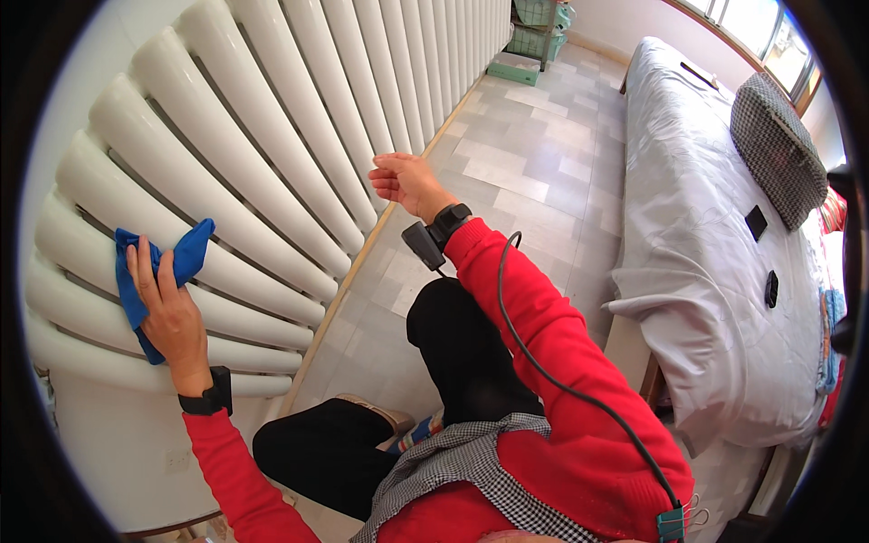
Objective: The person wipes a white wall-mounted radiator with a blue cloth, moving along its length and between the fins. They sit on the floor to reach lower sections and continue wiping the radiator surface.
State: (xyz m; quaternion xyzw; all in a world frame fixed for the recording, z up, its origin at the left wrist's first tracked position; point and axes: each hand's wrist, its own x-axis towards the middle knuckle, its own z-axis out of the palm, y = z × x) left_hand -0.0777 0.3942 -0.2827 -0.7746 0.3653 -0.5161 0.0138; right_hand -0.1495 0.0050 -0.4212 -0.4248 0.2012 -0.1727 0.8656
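Note:
My left hand [170, 315] holds a blue cloth [193, 251] flat against the white column radiator [271, 163], on its nearer columns. One corner of the cloth sticks up beyond the fingers, and part of it is hidden beneath the hand. My right hand [407, 183] hovers beside the radiator's columns, above the wooden skirting strip; its fingers are loosely bent, and I see nothing in them. Whether its fingertips touch a column, I cannot tell. A black device [424, 246] on a wrist strap hangs at my right wrist.
A cable [543, 366] runs along my right sleeve to a binder clip [671, 524]. Right of the tiled floor [543, 149] stands a bed with a pale cover [686, 203], a checked cushion [777, 146] and dark phone-like objects on it. A green box [514, 69] stands by a basket rack [533, 41].

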